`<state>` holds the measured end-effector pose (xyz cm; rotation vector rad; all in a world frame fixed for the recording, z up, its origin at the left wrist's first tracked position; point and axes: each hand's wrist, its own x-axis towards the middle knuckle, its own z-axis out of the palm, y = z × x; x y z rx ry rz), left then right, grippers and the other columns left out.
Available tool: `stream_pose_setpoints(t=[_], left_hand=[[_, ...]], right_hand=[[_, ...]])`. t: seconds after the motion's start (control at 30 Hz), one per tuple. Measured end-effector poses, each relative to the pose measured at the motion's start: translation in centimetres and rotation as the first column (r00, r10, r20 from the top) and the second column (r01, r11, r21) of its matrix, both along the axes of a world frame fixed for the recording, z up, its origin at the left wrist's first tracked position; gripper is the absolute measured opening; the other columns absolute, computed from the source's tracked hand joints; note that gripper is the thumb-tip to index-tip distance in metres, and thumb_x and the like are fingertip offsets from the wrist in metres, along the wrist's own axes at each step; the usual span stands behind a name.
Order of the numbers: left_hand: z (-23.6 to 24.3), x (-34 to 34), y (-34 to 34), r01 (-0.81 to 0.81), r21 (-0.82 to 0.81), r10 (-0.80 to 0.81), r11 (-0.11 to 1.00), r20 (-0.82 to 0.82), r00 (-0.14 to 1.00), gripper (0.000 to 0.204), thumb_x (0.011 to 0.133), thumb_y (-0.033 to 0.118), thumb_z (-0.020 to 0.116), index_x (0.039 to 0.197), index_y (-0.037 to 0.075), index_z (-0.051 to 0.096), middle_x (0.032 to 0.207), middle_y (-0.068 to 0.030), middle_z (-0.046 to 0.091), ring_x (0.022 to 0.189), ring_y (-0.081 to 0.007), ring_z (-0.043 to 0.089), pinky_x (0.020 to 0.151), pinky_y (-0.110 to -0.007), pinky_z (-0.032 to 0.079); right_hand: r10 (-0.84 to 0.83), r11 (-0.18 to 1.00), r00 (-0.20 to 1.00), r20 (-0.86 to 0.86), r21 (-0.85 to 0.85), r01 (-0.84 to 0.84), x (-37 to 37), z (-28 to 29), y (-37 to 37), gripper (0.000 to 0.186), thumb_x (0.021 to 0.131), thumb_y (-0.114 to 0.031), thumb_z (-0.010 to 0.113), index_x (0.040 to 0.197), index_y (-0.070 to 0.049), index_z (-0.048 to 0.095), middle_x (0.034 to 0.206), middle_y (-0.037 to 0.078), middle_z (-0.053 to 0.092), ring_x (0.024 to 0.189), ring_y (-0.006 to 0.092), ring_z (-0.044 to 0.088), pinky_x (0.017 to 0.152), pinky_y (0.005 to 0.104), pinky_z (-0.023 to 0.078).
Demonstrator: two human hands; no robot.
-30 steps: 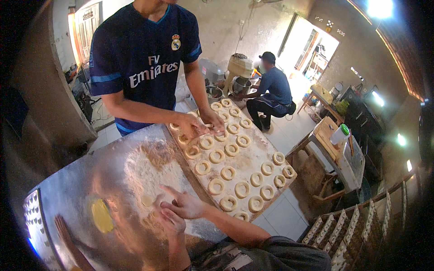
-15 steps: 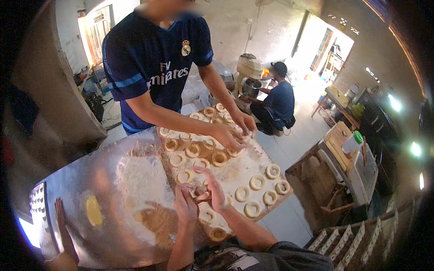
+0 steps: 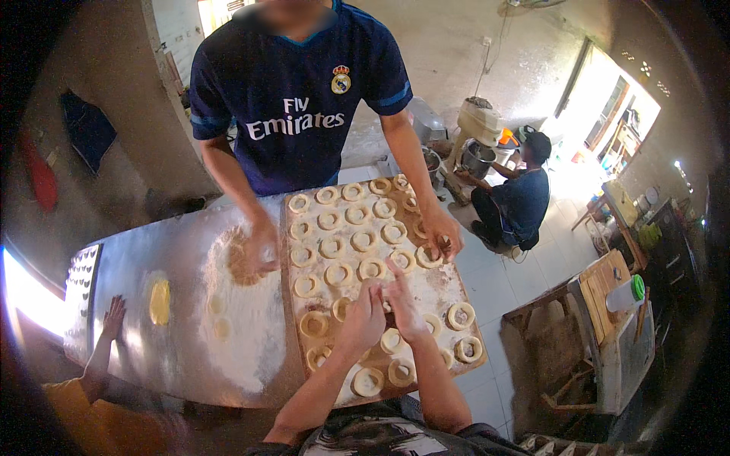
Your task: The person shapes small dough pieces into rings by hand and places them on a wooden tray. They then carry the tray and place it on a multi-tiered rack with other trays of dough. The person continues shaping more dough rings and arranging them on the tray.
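Dough rings [image 3: 368, 394] on flour-dusted board [image 3: 435, 290]

The hands [image 3: 366, 315] have moved from above the metal tabletop [image 3: 179, 357] to above the dough rings [image 3: 368, 393].

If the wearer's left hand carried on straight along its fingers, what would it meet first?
The left hand would probably meet the dough ring just ahead on the floured board, though depth is unclear and it may pass above.

- From here, I see lots of pale dough rings [image 3: 357, 382] lying flat on a floury board [image 3: 449, 287].
- Many sit in wobbly rows, holes showing.
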<state>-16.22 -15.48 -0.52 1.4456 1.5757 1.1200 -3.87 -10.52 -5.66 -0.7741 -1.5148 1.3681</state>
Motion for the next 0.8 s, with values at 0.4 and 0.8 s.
stream_pose_setpoints(t=[0.4,0.8], left_hand=[[-4.8,5.8,5.5,-0.097,-0.13,-0.02,0.987,-0.691,0.722,0.054,0.095,0.031,0.051,0.141,0.006,0.041,0.126,-0.0287,0.052,0.12,-0.0441,0.052,0.102,-0.055,0.036],[-3.3,4.0,2.6,-0.004,-0.028,-0.012,1.0,-0.551,0.834,0.056,0.088,0.021,0.06,0.138,0.004,0.043,0.119,-0.0273,0.054,0.114,-0.0412,0.055,0.1,-0.052,0.038]], right_hand=[[-0.269,0.944,0.476,0.837,0.132,0.302,8.6,-1.6,2.4,0.073,0.086,-0.036,0.068,0.14,-0.004,0.033,0.111,0.032,0.061,0.094,0.0488,0.063,0.082,0.0523,0.052],[-0.326,0.906,0.298,0.897,0.207,0.369,5.5,1.7,-0.5,0.085,0.082,-0.032,0.072,0.148,-0.003,0.027,0.112,0.03,0.058,0.107,0.0462,0.058,0.092,0.0509,0.047]])
